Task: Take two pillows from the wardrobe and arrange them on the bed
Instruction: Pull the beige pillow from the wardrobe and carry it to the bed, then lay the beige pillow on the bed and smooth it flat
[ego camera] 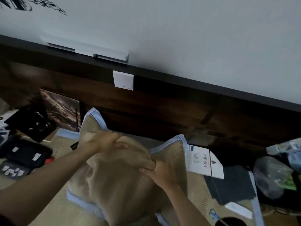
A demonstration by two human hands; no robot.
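Note:
A tan woven pillow [117, 180] with light blue edging stands on the bed's tan mat [197, 191], leaning toward the dark wooden headboard [162, 108]. My left hand [104, 141] is closed on its upper left part. My right hand [161, 172] pinches the fabric near the top right corner. Both corners of the pillow stick up. A second pillow is not clearly visible; a blue-edged strip [68, 133] lies flat behind the left corner.
A white switch plate [123, 80] is on the headboard. A white printed box [203, 160] lies right of the pillow. Black cases [24, 154] and a dark picture [61, 108] are at left. Dark cloth [231, 186] and bags [273, 176] crowd the right.

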